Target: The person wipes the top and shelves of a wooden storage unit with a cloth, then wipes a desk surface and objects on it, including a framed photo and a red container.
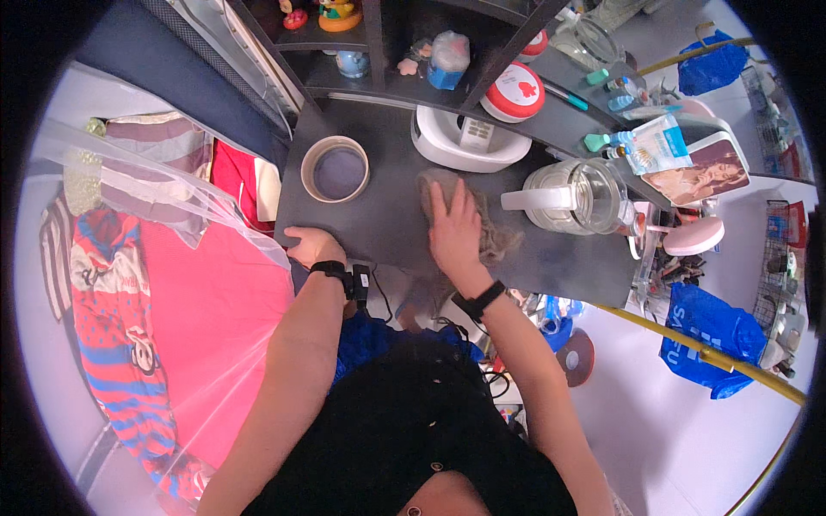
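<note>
My right hand lies flat, fingers spread, on a crumpled grey-brown cloth, pressing it to the dark desk top. At the desk's left front corner is my left hand, resting on the edge with the thumb apart; its fingertips are partly hidden. A round beige container with a greyish inside stands on the desk beyond my left hand. Behind the cloth sits a white oval device with a keypad-like panel. To the right of the cloth stands a clear glass pitcher with a white handle.
A dark shelf unit with figurines rises at the back. A red and white round tin, small bottles and a picture stand at the right. A pink bed behind sheer netting is at the left. A yellow pole crosses the right side.
</note>
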